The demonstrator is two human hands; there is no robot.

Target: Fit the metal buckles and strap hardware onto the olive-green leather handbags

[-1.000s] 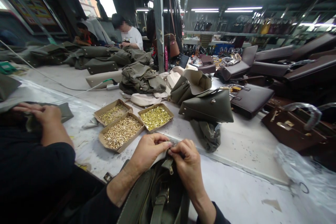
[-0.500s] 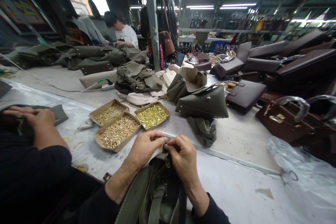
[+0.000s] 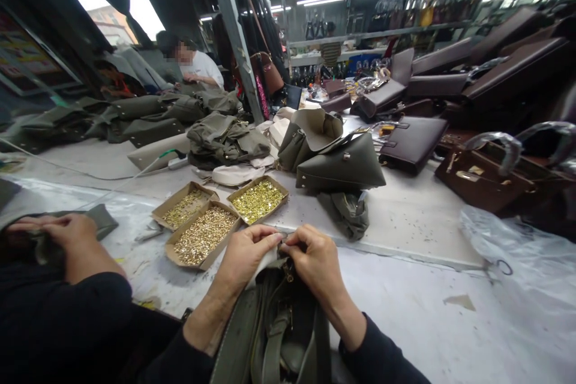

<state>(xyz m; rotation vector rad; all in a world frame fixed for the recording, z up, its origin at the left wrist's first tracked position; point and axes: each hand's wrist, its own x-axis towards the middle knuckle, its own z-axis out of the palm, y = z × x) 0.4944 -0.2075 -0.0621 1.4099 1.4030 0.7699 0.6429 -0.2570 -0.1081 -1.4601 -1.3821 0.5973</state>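
Note:
An olive-green handbag (image 3: 243,327) lies before me, its mouth toward me and a strap with a buckle showing inside. My left hand (image 3: 249,255) pinches the bag's far edge between thumb and fingers. Close beside it, my right hand (image 3: 315,261) is closed at the same edge, fingertips nearly touching the left ones. Whether a small part sits between the right fingers is hidden. A metal zipper pull (image 3: 288,270) hangs just below the fingertips. Past my left hand stand cardboard trays of small gold-coloured metal pieces (image 3: 204,234) and brighter yellow ones (image 3: 258,201).
At the left, a co-worker's hand (image 3: 74,234) holds another olive piece. Olive bags (image 3: 344,162) and a crumpled cloth bundle (image 3: 227,141) lie beyond the trays. Brown handbags (image 3: 481,174) and clear plastic sheeting (image 3: 526,270) occupy the right. A metal post (image 3: 238,42) rises behind.
The camera view has tilted and shifted slightly. Both my hands remain at the bag's edge, with the fingertips little changed.

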